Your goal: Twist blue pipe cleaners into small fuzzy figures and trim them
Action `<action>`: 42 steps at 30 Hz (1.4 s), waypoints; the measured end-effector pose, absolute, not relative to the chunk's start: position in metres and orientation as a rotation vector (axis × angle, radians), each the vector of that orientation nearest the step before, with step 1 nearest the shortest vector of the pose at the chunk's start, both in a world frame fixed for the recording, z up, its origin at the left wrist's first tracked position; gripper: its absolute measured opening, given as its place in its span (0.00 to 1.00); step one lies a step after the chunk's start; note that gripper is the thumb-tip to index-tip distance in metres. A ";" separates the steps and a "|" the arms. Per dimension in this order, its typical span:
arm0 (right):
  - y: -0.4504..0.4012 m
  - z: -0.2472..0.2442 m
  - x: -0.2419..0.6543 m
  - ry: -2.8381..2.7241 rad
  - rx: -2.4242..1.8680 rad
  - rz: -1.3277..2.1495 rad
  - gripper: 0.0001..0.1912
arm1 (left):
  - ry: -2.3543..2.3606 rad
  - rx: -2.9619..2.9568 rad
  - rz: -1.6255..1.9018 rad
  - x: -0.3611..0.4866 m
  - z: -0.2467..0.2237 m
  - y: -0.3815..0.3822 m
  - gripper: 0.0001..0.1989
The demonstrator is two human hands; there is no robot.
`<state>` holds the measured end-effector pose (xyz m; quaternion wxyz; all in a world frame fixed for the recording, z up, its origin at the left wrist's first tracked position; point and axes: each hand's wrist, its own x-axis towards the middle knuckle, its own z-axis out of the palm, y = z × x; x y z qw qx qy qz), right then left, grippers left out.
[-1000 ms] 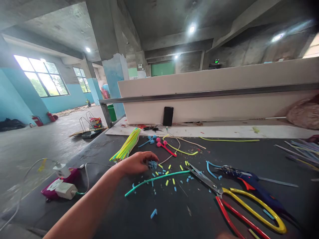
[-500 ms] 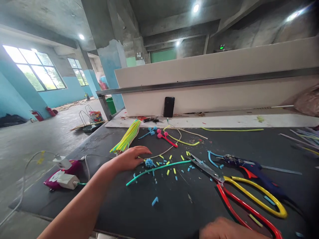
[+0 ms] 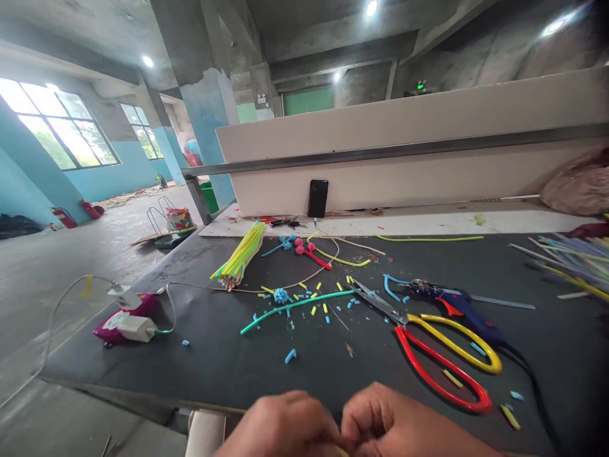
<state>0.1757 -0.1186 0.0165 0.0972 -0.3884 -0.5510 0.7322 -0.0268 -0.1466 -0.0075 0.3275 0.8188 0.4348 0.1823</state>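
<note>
My left hand (image 3: 290, 424) and my right hand (image 3: 399, 420) meet at the table's front edge, fingers closed in a pinch. A sliver of a yellow pipe cleaner piece (image 3: 341, 451) shows between them; the rest is hidden by fingers and the frame edge. Beyond my right hand lie scissors (image 3: 402, 319) with one red and one yellow handle, blades slightly apart. A green pipe cleaner (image 3: 297, 305) curves across the table, with a blue pipe cleaner ball (image 3: 281, 296) beside it. Short yellow and blue cut pieces (image 3: 290, 356) are scattered around.
A blue glue gun (image 3: 457, 304) lies right of the scissors, its cord trailing forward. A yellow-green pipe cleaner bundle (image 3: 240, 257), red shape (image 3: 311, 251) and blue shape (image 3: 285, 242) lie farther back. A phone (image 3: 318, 198) leans upright. Plugged chargers (image 3: 136, 327) sit at left.
My left hand has drawn back from beside the blue ball to the front edge. My right hand has shifted left to meet it. The view has moved slightly.
</note>
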 end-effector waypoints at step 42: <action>-0.137 -0.009 0.148 -0.818 -0.822 1.954 0.16 | 1.233 1.910 1.087 0.000 -0.020 -0.155 0.14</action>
